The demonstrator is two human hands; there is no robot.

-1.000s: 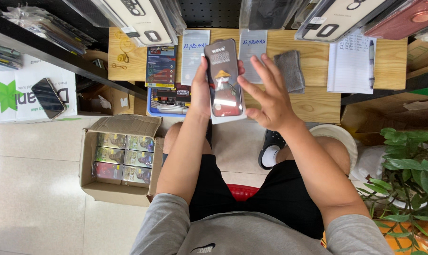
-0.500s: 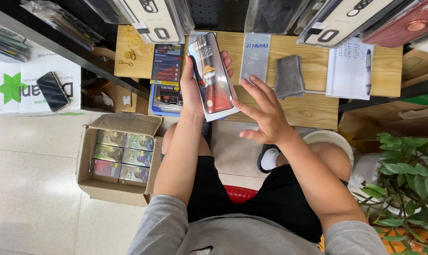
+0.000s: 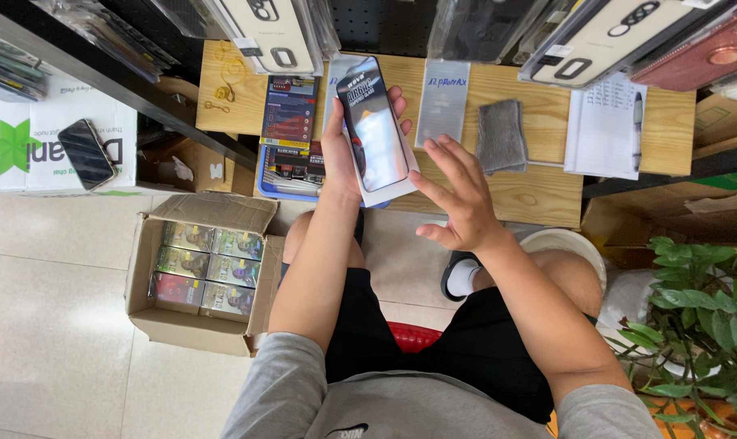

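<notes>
A small wooden table (image 3: 539, 195) stands under racks of hanging phone cases, with a grey cloth (image 3: 501, 136) lying on it. Above its near edge the left hand (image 3: 344, 154) grips a glossy phone package (image 3: 374, 126) from behind, tilted upright. The right hand (image 3: 459, 203) hovers just right of the package, fingers spread, holding nothing.

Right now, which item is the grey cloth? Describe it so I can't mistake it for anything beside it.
Start at the wooden table along the top of the view. Just right of the phone held up in the left hand, and beyond the open right hand, lies the grey cloth. It is soft, dark and fuzzy, unlike the flat glossy packet on its left and the white notepad on its right.
</notes>
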